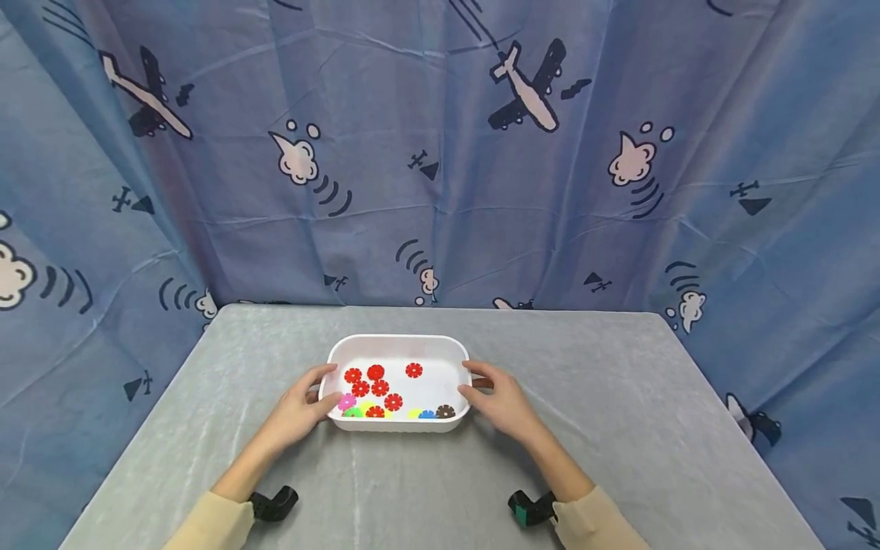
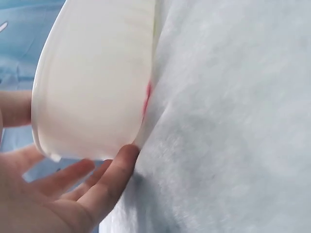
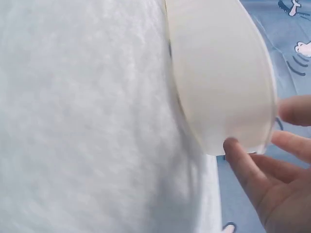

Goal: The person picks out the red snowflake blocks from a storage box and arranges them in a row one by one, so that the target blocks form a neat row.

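A white plastic tray (image 1: 440, 359) with rounded corners is held between both hands over the middle of the grey table. My left hand (image 1: 302, 405) grips its left end, thumb on the near part of the rim. At the opposite end my right hand (image 1: 505, 405) grips the rim the same way. Inside lie several red notched plastic discs (image 1: 375, 372), a pink disc (image 1: 347, 401), a green one (image 1: 354, 412), a blue one (image 1: 427, 415) and a brown one (image 1: 445, 411). The near wall partly hides the front discs. Both wrist views show the tray's outer wall (image 2: 97, 73) close to the cloth; contact beneath is unclear.
Grey cloth (image 1: 619, 428) covers the table on both sides of the tray. Behind the far edge hangs a blue curtain (image 1: 385, 176) printed with planes and clouds. A black wrist device (image 1: 275, 504) sits at the left wrist, another (image 1: 531, 509) at the right.
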Motion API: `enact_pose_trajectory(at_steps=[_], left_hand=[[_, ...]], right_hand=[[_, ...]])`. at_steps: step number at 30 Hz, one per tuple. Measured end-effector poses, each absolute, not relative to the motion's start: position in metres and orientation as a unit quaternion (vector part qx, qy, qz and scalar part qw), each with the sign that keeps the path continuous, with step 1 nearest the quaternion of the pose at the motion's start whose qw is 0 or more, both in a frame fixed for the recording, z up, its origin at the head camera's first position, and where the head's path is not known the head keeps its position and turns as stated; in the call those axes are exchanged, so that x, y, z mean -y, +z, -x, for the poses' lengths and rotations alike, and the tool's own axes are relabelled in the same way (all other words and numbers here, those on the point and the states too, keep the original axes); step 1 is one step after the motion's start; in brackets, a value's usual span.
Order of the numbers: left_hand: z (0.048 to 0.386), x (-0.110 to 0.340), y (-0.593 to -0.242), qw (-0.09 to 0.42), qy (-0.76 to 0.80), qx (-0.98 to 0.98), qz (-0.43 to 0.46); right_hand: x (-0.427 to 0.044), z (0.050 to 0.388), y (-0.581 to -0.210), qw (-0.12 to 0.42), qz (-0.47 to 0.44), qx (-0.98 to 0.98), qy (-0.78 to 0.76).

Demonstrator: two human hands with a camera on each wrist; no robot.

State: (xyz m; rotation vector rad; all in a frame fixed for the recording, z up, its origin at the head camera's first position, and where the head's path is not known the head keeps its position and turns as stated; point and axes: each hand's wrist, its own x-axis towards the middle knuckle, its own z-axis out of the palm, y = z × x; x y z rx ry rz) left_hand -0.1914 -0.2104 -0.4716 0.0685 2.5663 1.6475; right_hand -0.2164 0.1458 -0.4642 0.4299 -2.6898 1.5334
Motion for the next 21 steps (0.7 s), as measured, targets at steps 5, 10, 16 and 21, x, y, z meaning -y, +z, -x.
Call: enact_pose_trajectory(at_steps=[5, 10, 16, 21], left_hand=[[0.196, 0.214, -0.475, 0.074, 0.562, -0.822, -0.049], [0.198, 0.217, -0.478, 0.080, 0.575, -0.813, -0.049], [0.199, 0.217, -0.480, 0.075, 0.586, -0.806, -0.048], [0.201, 0.217, -0.480, 0.079, 0.593, -0.800, -0.052]], right_hand=[[-0.147, 0.217, -0.449, 0.040, -0.145, 0.876, 0.459], [-0.143, 0.220, -0.432, 0.061, -0.151, 0.888, 0.431], [-0.130, 0.222, -0.417, 0.061, -0.172, 0.888, 0.421], [-0.116, 0.225, -0.413, 0.046, -0.183, 0.886, 0.424]])
